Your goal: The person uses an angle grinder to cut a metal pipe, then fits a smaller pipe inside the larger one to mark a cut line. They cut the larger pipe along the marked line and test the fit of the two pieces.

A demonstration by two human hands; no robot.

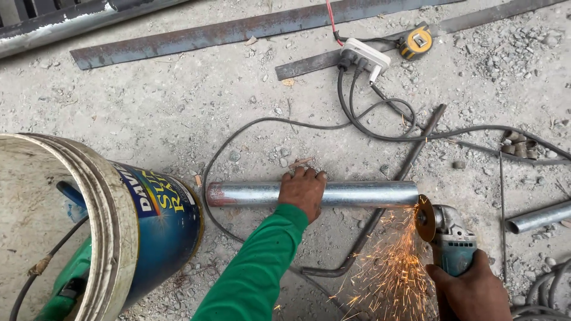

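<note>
A shiny steel pipe (357, 194) lies across the concrete ground. My left hand (304, 189), in a green sleeve, presses down on its middle with fingers curled over the top. My right hand (470, 292) grips the body of a teal angle grinder (450, 235). The grinder's disc (424, 218) touches the pipe's right end, and orange sparks (389, 267) spray down toward me.
A big blue bucket (169, 220) lies on its side at left with a green tool inside. Black cables (380, 128) run to a white power strip (364, 56). Rusty flat bars (238, 30), a yellow tape measure (416, 41), a bent rod (369, 229) and another pipe (538, 217) lie around.
</note>
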